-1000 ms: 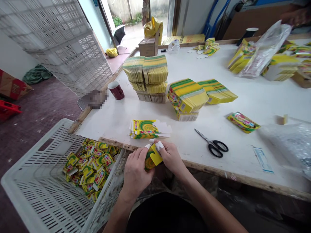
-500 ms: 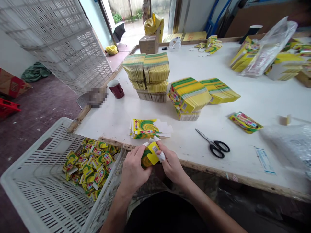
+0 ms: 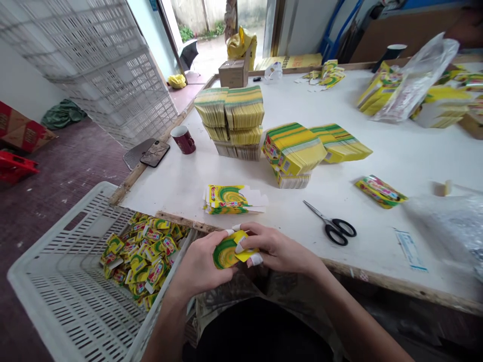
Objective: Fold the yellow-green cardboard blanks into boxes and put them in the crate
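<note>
Between both hands, just off the table's front edge, is a small yellow-and-green printed carton (image 3: 225,254). My left hand (image 3: 198,264) is closed around its left side. On the right end, the fingers and thumb of my right hand (image 3: 277,249) pinch the carton's yellow flap. White tape or finger cots cover several fingertips. Right behind the hands lies a small pile of flattened cartons (image 3: 230,197) with white flaps sticking out to the right. Below and to the left, a white plastic crate (image 3: 56,274) holds many folded yellow cartons (image 3: 145,256).
Black-handled scissors (image 3: 335,229) lie right of my hands, near a colourful packet (image 3: 381,191). Stacked flat cartons (image 3: 245,108) stand mid-table beside more bundles (image 3: 294,146). A maroon mug (image 3: 183,140) and a phone (image 3: 155,153) are by the left edge. Clear plastic (image 3: 449,221) covers the right side.
My right hand has turned flatter and its fingers have shifted over the carton's flap, which is now more folded over. The carton has tilted and come slightly lower and nearer.
</note>
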{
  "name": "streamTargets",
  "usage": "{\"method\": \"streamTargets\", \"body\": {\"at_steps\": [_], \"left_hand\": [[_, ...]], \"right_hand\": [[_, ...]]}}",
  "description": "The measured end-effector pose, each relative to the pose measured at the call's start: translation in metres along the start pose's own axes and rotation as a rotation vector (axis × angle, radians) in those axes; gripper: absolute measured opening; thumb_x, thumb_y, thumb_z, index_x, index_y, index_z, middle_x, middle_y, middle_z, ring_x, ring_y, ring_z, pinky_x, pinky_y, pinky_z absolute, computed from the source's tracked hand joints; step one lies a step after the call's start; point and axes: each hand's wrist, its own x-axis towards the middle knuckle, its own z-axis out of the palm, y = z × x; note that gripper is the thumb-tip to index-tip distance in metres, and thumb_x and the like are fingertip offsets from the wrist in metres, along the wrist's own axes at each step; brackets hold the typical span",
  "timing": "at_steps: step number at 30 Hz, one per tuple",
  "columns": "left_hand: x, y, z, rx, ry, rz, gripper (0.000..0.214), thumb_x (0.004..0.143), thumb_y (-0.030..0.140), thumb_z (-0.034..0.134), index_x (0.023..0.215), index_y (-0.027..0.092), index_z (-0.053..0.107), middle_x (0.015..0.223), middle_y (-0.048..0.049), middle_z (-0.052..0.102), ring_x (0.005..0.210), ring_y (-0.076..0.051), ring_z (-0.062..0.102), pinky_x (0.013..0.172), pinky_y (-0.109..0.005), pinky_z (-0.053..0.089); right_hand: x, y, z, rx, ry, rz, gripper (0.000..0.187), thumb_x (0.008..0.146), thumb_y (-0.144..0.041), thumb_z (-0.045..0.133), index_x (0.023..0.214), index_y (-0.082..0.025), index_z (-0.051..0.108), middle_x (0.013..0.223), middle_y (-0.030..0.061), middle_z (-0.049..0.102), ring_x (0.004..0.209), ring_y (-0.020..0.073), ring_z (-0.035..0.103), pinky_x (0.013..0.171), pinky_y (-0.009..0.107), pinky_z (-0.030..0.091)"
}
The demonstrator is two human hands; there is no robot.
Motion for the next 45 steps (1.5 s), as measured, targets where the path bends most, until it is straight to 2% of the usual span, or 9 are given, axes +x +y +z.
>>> {"method": "streamTargets", "body": {"at_steps": [10, 14, 20, 23, 28, 32, 36, 40, 45], "left_hand": [[-0.001, -0.002, 0.009, 0.047, -0.024, -0.048, 0.055, 0.067, 0.028, 0.069, 0.12, 0.019, 0.055, 0.113, -0.0056, 0.068, 0.099, -0.023, 0.065, 0.087, -0.034, 0.05], [0.002, -0.002, 0.008, 0.057, 0.021, -0.053, 0.05, 0.068, 0.029, 0.067, 0.116, 0.02, 0.056, 0.109, -0.0059, 0.069, 0.095, -0.023, 0.066, 0.082, -0.033, 0.051], [0.004, -0.004, 0.01, 0.078, 0.021, -0.058, 0.051, 0.066, 0.027, 0.068, 0.115, 0.02, 0.056, 0.109, -0.0069, 0.069, 0.096, -0.025, 0.067, 0.082, -0.035, 0.053], [0.005, -0.005, 0.011, 0.105, 0.034, -0.084, 0.054, 0.064, 0.023, 0.067, 0.117, 0.019, 0.055, 0.111, -0.008, 0.068, 0.098, -0.026, 0.066, 0.084, -0.038, 0.052], [0.007, -0.003, 0.011, 0.142, 0.059, -0.056, 0.052, 0.067, 0.024, 0.065, 0.117, 0.019, 0.053, 0.11, -0.0089, 0.068, 0.098, -0.027, 0.066, 0.083, -0.039, 0.053], [0.007, -0.003, 0.015, 0.19, 0.147, -0.003, 0.053, 0.068, 0.022, 0.062, 0.119, 0.016, 0.051, 0.113, -0.0117, 0.067, 0.1, -0.028, 0.065, 0.086, -0.04, 0.053], [0.003, -0.008, 0.021, 0.248, 0.255, 0.017, 0.053, 0.071, 0.025, 0.062, 0.122, 0.016, 0.049, 0.113, -0.0143, 0.067, 0.102, -0.03, 0.065, 0.086, -0.043, 0.053], [-0.002, -0.01, 0.029, 0.204, 0.318, 0.012, 0.064, 0.07, 0.029, 0.065, 0.129, 0.016, 0.043, 0.12, -0.0158, 0.064, 0.108, -0.03, 0.064, 0.089, -0.042, 0.053], [-0.006, -0.017, 0.036, 0.184, 0.436, -0.028, 0.061, 0.069, 0.026, 0.067, 0.126, 0.019, 0.047, 0.115, -0.0122, 0.066, 0.103, -0.029, 0.065, 0.088, -0.042, 0.053]], "right_hand": [[-0.003, 0.003, 0.01, -0.008, -0.018, 0.082, 0.028, 0.081, -0.004, 0.058, 0.103, -0.018, 0.066, 0.121, 0.0122, 0.055, 0.107, 0.0211, 0.059, 0.093, 0.034, 0.048], [-0.001, 0.001, 0.013, -0.052, 0.057, 0.117, 0.038, 0.079, 0.003, 0.05, 0.106, -0.019, 0.064, 0.128, 0.0129, 0.051, 0.113, 0.0219, 0.057, 0.094, 0.035, 0.048], [0.0, 0.003, 0.021, -0.085, 0.047, 0.113, 0.044, 0.075, 0.006, 0.047, 0.107, -0.021, 0.064, 0.125, 0.0119, 0.051, 0.108, 0.0209, 0.059, 0.091, 0.034, 0.05], [0.0, 0.006, 0.027, -0.137, 0.061, 0.165, 0.045, 0.077, 0.005, 0.046, 0.11, -0.022, 0.061, 0.134, 0.0129, 0.044, 0.109, 0.0225, 0.059, 0.091, 0.037, 0.05], [0.0, 0.005, 0.03, 0.03, 0.119, 0.158, 0.029, 0.086, -0.014, 0.057, 0.115, -0.018, 0.051, 0.143, 0.0185, 0.036, 0.134, 0.0272, 0.038, 0.102, 0.04, 0.043], [0.001, 0.003, 0.035, 0.117, 0.235, 0.18, 0.052, 0.09, -0.02, 0.052, 0.137, -0.016, 0.029, 0.146, 0.0198, 0.034, 0.138, 0.0254, 0.032, 0.11, 0.045, 0.033], [0.004, 0.007, 0.044, 0.239, 0.317, 0.201, 0.072, 0.085, -0.026, 0.06, 0.144, -0.015, 0.02, 0.145, 0.019, 0.037, 0.131, 0.0277, 0.042, 0.108, 0.045, 0.037], [0.008, 0.007, 0.05, 0.417, 0.371, 0.231, 0.066, 0.089, -0.033, 0.055, 0.145, -0.017, 0.024, 0.144, 0.0156, 0.043, 0.126, 0.0258, 0.049, 0.104, 0.042, 0.042], [0.017, 0.002, 0.062, 0.316, 0.421, 0.241, 0.058, 0.09, -0.028, 0.052, 0.143, -0.017, 0.03, 0.134, 0.0165, 0.052, 0.118, 0.0262, 0.055, 0.1, 0.043, 0.045]]}}
